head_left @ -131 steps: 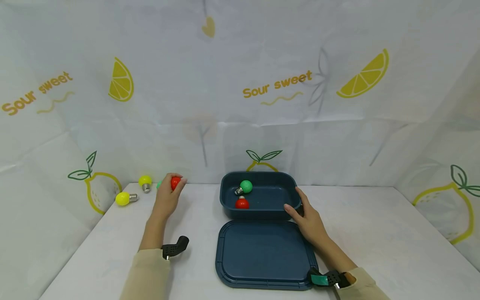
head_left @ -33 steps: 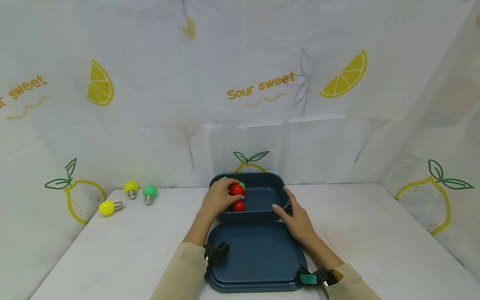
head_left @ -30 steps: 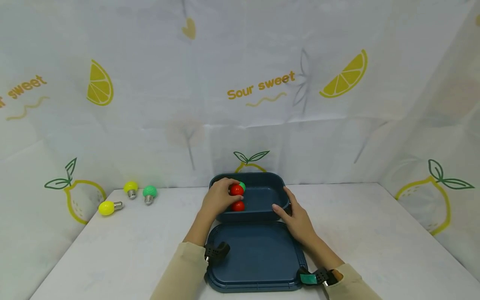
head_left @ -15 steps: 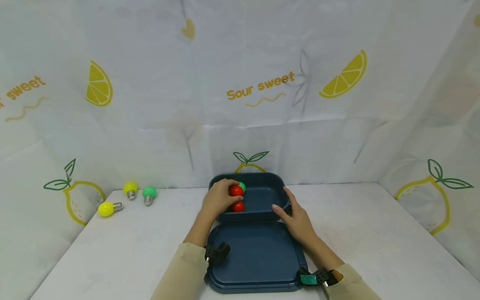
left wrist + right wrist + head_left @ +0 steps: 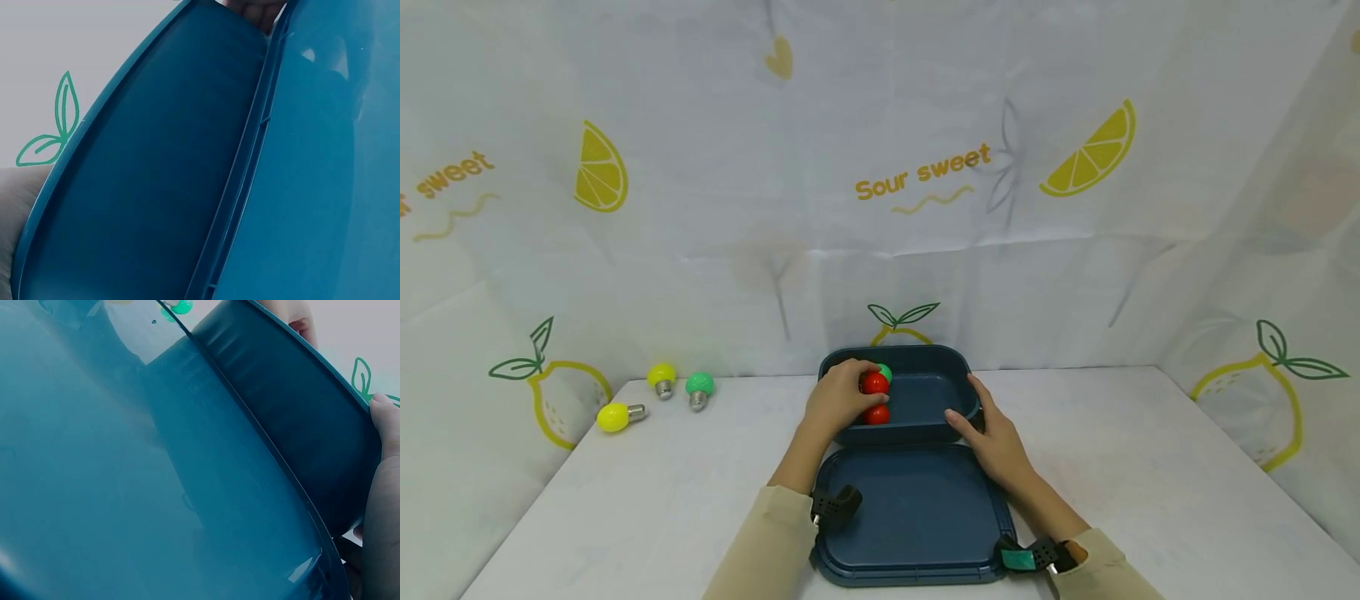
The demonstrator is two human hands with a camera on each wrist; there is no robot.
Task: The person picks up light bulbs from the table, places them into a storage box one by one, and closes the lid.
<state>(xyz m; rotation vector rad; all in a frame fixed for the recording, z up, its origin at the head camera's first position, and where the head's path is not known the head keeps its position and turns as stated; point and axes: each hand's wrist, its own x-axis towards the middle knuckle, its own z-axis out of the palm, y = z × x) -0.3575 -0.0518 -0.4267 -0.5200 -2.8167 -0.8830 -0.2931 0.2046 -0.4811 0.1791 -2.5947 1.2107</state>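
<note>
In the head view my left hand reaches over the left side of a dark blue box, pinching a red light bulb between thumb and fingers. Another red bulb lies below it in the box, and a green bulb shows partly behind. My right hand grips the box's right end, thumb over the front rim. From the right wrist view, the right thumb sits at the box rim. The left wrist view shows mostly the box's outer wall; the held bulb is hidden there.
A matching blue lid lies flat in front of the box, under both wrists. To the left on the white table lie a yellow bulb, another yellow bulb and a green bulb. A printed cloth stands behind.
My left hand has carried the red bulb from the group at the left, rightward into the box. Over the last second both hands stay nearly still; the right keeps its grip on the box.
</note>
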